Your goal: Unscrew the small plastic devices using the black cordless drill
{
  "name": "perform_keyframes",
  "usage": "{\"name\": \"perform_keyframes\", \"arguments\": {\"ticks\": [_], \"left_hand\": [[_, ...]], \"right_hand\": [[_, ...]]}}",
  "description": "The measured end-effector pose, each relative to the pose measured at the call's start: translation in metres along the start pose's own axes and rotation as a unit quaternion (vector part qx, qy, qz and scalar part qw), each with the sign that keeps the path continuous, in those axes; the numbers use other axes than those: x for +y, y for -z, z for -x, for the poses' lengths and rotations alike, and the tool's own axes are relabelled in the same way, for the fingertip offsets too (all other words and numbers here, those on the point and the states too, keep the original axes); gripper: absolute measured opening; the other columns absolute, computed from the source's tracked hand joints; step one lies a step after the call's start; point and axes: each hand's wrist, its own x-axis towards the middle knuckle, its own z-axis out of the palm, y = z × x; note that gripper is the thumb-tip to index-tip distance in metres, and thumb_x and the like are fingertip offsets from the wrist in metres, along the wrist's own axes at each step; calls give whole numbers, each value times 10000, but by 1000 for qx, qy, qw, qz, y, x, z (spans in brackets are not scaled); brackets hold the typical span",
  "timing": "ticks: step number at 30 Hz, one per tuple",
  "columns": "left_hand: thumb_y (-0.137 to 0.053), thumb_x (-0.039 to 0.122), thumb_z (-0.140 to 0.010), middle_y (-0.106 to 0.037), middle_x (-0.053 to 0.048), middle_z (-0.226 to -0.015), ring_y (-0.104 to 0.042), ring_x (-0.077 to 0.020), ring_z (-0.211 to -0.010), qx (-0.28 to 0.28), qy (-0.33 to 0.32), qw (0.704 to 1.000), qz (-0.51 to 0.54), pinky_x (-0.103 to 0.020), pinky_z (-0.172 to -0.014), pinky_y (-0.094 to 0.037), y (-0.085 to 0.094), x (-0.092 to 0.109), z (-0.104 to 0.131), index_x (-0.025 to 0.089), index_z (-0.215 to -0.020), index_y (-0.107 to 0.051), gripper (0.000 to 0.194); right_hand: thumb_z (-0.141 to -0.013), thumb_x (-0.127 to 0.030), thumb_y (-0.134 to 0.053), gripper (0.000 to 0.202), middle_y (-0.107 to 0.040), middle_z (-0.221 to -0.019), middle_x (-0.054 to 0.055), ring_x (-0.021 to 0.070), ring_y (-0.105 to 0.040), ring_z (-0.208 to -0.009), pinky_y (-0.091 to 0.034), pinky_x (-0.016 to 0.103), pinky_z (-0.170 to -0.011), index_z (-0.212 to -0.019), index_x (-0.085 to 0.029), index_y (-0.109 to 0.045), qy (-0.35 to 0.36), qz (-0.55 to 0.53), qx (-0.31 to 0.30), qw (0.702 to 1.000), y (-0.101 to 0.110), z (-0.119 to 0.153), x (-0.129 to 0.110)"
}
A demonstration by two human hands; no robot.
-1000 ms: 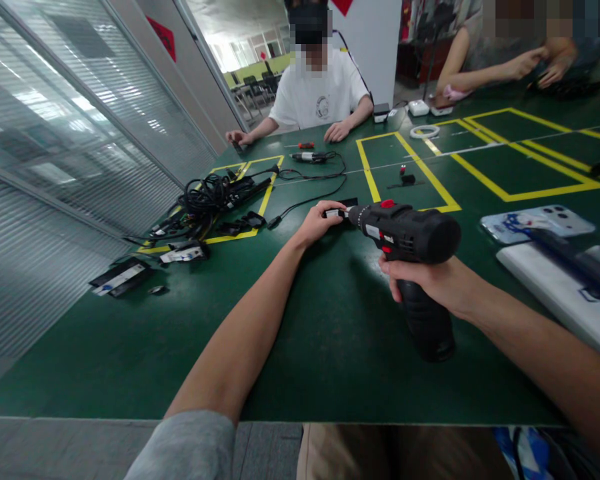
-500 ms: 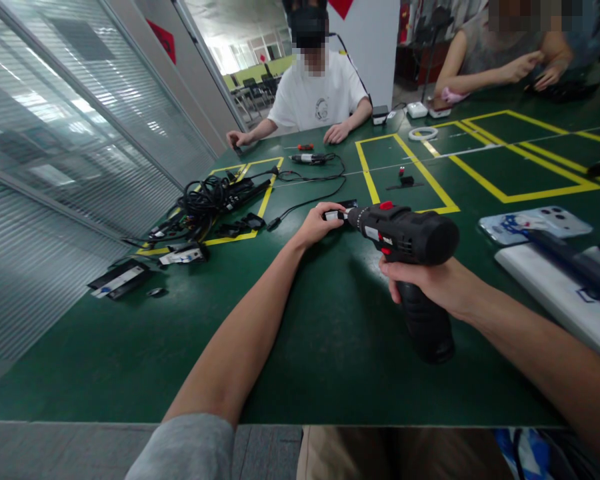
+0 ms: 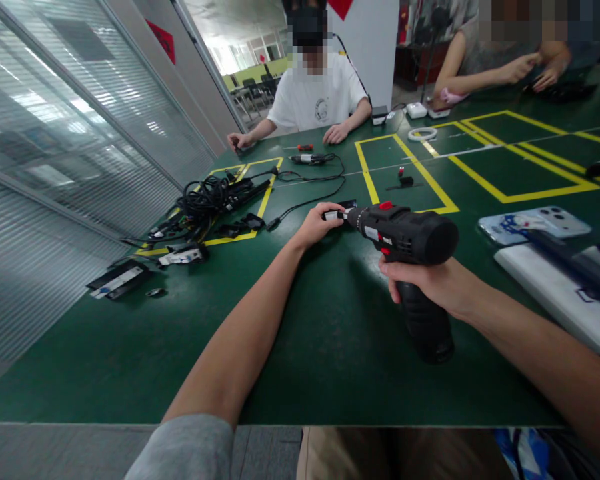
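Observation:
A black cordless drill (image 3: 405, 233) with red switches is gripped by my right hand (image 3: 430, 280), its chuck pointing left. My left hand (image 3: 317, 227) rests on the green table (image 3: 320, 347), fingers closed round a small black and white part (image 3: 334, 215). The drill's tip meets this part at its right side; the exact contact point is too small to tell. Behind my left fingers a dark piece shows.
Tangled black cables (image 3: 215, 200) lie at the left, near two black and white parts (image 3: 117, 279). At the right are a phone (image 3: 535, 223) and a white case (image 3: 555, 287). Across the table sit people; a screwdriver (image 3: 305, 147) lies near one.

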Motion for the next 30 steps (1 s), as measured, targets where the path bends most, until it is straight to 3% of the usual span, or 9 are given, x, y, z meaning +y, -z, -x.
{"name": "perform_keyframes", "arguments": {"ticks": [10,18,30], "left_hand": [[-691,347,-781,-687,-54,-1124,-604,-189,-1018,4,-7,1000,-8,-329,-960,-459,1,-1,0,197,-1058,-723,317],[-672,356,-794,-689,-61,-1150,-600,-210,-1107,3,5,1000,-9,-359,-1047,-428,1,2,0,202,-1055,-722,307],[-656,356,-796,-692,-60,-1146,-600,-210,-1119,4,3,1000,-11,-355,-1051,-425,1,5,1,197,-1047,-725,305]], "right_hand": [[-806,-280,-677,99,-647,-534,1,181,-601,-550,-454,340,-617,-821,-192,-634,-7,5,-3,1000,0,2,-2],[-804,-248,-675,65,-641,-530,-5,183,-605,-539,-466,346,-623,-812,-200,-631,0,-10,-3,1000,0,1,-2],[-806,-242,-650,48,-647,-537,3,181,-591,-540,-443,344,-615,-795,-198,-633,-3,11,-5,1000,1,2,-2]]}}
